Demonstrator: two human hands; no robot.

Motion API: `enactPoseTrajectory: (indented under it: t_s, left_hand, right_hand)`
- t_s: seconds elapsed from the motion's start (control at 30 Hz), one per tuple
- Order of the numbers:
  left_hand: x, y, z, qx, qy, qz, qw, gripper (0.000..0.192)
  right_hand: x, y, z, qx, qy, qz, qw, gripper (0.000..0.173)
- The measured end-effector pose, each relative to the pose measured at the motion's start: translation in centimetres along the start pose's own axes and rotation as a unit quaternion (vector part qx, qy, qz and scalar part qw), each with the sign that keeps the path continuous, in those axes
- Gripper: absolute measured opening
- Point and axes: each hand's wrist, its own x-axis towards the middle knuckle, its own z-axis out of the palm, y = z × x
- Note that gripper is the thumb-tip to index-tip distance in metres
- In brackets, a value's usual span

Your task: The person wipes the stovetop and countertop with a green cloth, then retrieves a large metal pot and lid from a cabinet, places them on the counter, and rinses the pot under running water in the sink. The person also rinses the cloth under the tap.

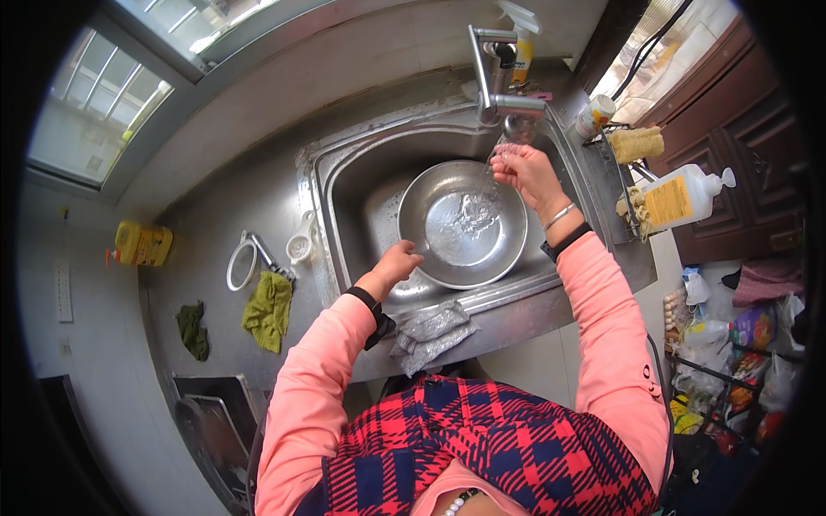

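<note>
A round stainless steel basin (510, 255) sits in the metal sink (371, 206), with some rippling water (474, 213) in its bottom. My left hand (395, 263) is at the basin's left rim, fingertips just over the edge; whether they grip it is not clear. Below the tap (516, 105), my right hand (526, 173) is raised over the basin's upper right side with its fingers curled. Water runs over those fingers and down into the basin. The inside of the right hand is hidden, so I cannot see if anything is in it.
A crumpled grey cloth (432, 332) lies on the front edge. Left of the sink are a strainer (242, 264), a white cup-shaped strainer (300, 247), green cloths (268, 313) and a yellow bottle (145, 243). A rack (623, 187) and a pump bottle (677, 197) stand right.
</note>
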Motion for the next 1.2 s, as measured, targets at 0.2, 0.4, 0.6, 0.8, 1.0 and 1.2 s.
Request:
enactPoseTrajectory:
  t_s: [0.2,0.4,0.6,0.8,1.0,1.2]
  left_hand:
    - [-1.9,-1.1,-1.4,0.028,-0.009,0.011,0.999,0.056]
    - [2.1,-0.2,-2.8,0.120,-0.016,-0.021,0.992,0.065]
    - [7.0,-1.1,-2.0,0.040,-0.031,-0.082,0.995,0.051]
    - [8.5,-1.4,0.2,0.057,-0.089,-0.026,0.994,0.031]
    - [5.8,0.3,-1.9,0.227,0.026,0.100,0.968,0.038]
    - [-3.2,-0.4,-5.1,0.304,0.145,0.290,0.895,0.036]
  right_hand:
    - [-1.1,-1.1,1.4,-0.135,0.015,-0.012,0.991,0.012]
    - [-1.4,-1.0,2.2,-0.133,0.010,-0.033,0.990,0.014]
    - [-1.5,-1.0,1.6,-0.078,-0.001,-0.065,0.995,0.018]
    - [-1.8,-1.8,1.5,-0.093,0.002,-0.066,0.993,0.019]
    - [-1.9,-1.0,0.9,-0.112,0.013,-0.114,0.987,0.019]
    - [0.5,0.0,-0.8,-0.205,0.065,-0.149,0.965,0.020]
